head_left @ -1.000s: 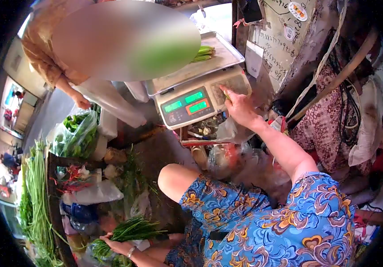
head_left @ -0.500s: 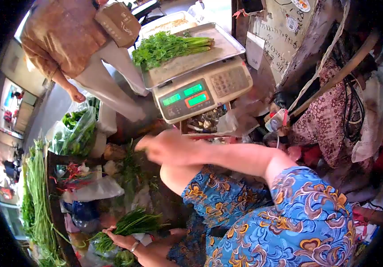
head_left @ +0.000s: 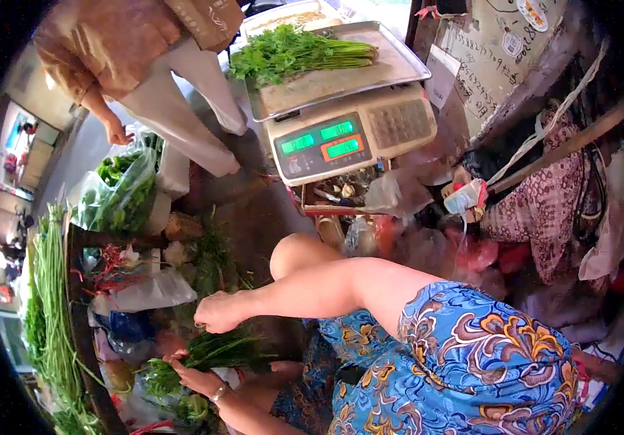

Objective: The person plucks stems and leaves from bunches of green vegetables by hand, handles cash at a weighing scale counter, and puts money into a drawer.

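Observation:
My left hand (head_left: 199, 378), with a bracelet or watch at the wrist, is closed around a bunch of thin leafy greens (head_left: 219, 351) at the lower left. The stalks point right, towards my legs. My right hand (head_left: 219, 312) is just above this bunch, its fingers curled together; whether anything small is in them is hidden. A blue patterned garment (head_left: 471, 355) covers my lap and upper arm.
Ahead stands a digital scale (head_left: 345, 138) bearing a bunch of leafy herbs (head_left: 297, 54). A person in a brown top (head_left: 116, 43) stands beside a plastic bag of greens (head_left: 120, 185). Long green stalks (head_left: 58, 290) lie along the left, near a clear bag (head_left: 152, 290).
My right hand has moved down and left, from beside my knee to just above the greens. My left hand keeps hold of the bunch. The view has shifted slightly.

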`<control>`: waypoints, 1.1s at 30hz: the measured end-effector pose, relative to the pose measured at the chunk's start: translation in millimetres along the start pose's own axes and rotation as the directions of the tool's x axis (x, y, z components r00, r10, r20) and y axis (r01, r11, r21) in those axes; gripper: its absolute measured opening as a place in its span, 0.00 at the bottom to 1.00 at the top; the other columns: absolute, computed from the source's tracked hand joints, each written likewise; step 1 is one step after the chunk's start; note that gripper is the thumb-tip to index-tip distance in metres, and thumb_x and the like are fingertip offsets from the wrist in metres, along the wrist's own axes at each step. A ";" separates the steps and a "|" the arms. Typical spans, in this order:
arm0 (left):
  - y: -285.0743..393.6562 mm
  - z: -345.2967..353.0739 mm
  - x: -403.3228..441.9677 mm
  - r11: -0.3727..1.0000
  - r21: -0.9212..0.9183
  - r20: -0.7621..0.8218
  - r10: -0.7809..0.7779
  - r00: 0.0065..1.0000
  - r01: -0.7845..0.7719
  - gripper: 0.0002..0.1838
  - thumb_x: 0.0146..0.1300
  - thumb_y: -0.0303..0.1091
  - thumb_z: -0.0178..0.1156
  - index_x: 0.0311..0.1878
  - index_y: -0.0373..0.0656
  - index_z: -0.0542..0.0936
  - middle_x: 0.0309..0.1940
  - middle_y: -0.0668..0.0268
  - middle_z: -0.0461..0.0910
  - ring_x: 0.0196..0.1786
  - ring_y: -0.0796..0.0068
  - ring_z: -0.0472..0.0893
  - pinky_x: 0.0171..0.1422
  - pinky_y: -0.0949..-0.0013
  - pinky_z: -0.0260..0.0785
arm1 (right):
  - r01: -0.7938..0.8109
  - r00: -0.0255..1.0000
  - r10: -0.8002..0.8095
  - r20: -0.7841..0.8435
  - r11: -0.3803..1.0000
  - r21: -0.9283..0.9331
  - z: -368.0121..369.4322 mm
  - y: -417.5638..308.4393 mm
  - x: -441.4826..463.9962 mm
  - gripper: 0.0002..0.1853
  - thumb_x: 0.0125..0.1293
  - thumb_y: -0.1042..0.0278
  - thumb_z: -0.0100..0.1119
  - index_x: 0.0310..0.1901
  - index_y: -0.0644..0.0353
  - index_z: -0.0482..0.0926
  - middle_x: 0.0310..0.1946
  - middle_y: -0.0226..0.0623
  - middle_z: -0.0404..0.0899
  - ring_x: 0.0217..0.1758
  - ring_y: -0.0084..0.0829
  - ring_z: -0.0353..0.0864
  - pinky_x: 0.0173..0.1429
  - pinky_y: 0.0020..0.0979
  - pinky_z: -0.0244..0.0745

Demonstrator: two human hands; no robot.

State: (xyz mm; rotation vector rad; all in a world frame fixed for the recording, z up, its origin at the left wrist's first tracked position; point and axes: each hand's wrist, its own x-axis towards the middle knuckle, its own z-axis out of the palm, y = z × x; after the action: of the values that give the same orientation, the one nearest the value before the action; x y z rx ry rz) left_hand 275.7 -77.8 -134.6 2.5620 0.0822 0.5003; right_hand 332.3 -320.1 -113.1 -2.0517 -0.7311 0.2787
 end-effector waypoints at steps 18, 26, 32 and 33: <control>39.6 3.9 4.5 0.702 -0.629 0.003 -0.429 0.903 0.335 0.23 0.70 0.53 0.45 0.33 0.41 0.75 0.30 0.68 0.73 0.35 0.73 0.73 0.45 0.67 0.69 | 0.160 0.855 -0.316 -0.412 0.915 -0.369 6.2 -25.7 15.9 0.10 0.58 0.61 0.57 0.35 0.58 0.78 0.39 0.42 0.75 0.50 0.41 0.74 0.58 0.45 0.63; -62.2 6.3 14.8 0.802 -0.504 0.130 -0.298 0.946 0.322 0.35 0.62 0.37 0.54 0.72 0.42 0.55 0.58 0.57 0.72 0.56 0.59 0.76 0.61 0.60 0.69 | 0.227 0.543 -0.300 -0.785 0.952 -0.207 -46.9 -22.0 -74.6 0.04 0.55 0.66 0.61 0.31 0.54 0.78 0.29 0.32 0.75 0.38 0.37 0.76 0.45 0.40 0.67; -40.6 -2.0 1.6 0.998 -0.064 -0.014 -0.003 1.000 0.003 0.17 0.69 0.40 0.45 0.55 0.40 0.65 0.45 0.63 0.74 0.45 0.65 0.75 0.58 0.61 0.66 | -0.199 0.607 0.063 -0.792 0.977 -0.075 -68.9 87.5 -248.0 0.05 0.57 0.69 0.60 0.33 0.59 0.79 0.34 0.41 0.78 0.41 0.42 0.78 0.44 0.40 0.73; -38.7 -2.4 -1.9 0.997 0.043 -0.060 0.072 0.996 -0.070 0.16 0.72 0.41 0.41 0.52 0.40 0.69 0.41 0.65 0.75 0.42 0.66 0.75 0.57 0.62 0.66 | -0.327 0.579 0.165 -0.798 0.944 -0.042 -73.1 100.3 -279.1 0.05 0.57 0.69 0.60 0.34 0.59 0.79 0.34 0.41 0.78 0.40 0.42 0.78 0.45 0.40 0.72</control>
State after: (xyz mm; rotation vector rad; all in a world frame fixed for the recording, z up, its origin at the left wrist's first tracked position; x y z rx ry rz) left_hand 274.6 -43.6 -152.9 2.5966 0.0235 0.6110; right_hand 182.0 -578.0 -177.8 -2.1560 0.1056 -0.5662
